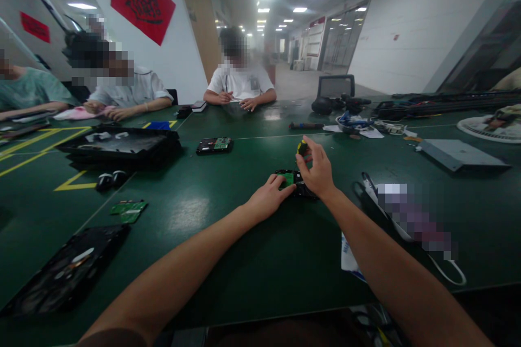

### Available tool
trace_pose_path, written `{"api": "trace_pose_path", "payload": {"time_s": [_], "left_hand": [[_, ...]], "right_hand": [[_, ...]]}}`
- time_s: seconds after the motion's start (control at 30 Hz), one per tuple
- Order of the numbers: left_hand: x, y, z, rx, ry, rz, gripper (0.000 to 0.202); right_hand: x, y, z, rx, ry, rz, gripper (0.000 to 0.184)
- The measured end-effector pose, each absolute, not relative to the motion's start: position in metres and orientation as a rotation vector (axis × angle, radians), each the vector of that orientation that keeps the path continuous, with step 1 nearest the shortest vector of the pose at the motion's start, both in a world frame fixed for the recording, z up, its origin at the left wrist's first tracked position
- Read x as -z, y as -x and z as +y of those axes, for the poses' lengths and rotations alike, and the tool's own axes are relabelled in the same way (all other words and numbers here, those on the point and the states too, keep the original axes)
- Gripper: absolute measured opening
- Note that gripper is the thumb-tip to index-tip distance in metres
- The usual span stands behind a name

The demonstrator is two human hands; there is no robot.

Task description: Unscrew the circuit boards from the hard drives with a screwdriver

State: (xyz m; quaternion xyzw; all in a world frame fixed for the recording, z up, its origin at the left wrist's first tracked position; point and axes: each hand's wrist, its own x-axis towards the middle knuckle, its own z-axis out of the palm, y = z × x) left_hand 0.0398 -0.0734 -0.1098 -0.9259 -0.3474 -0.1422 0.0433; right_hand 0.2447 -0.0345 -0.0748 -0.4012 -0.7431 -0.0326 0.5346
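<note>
R hand [319, 171] has thumb & fingers clamped on a yellow-black screwdriver [302, 147]; L hand [265, 196] rests on the hard drive's [300, 187] green PCB [289, 177], can't tell if gripping. Drive's on the green table [228, 276], near R hand; 2nd drive [215, 146] farther off, L side.

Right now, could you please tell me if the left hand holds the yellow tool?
No: the right hand holds the tool; the left hand touches the device.
</note>
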Motion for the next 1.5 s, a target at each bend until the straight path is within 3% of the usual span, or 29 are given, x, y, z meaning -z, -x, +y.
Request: {"api": "trace_pose_path", "payload": {"time_s": [1.5], "left_hand": [[0.111, -0.039, -0.074, 0.45, 2.834, -1.072, 0.045]], "right_hand": [[0.069, -0.241, -0.041, 0.035, 0.941, -1.776, 0.054]]}}
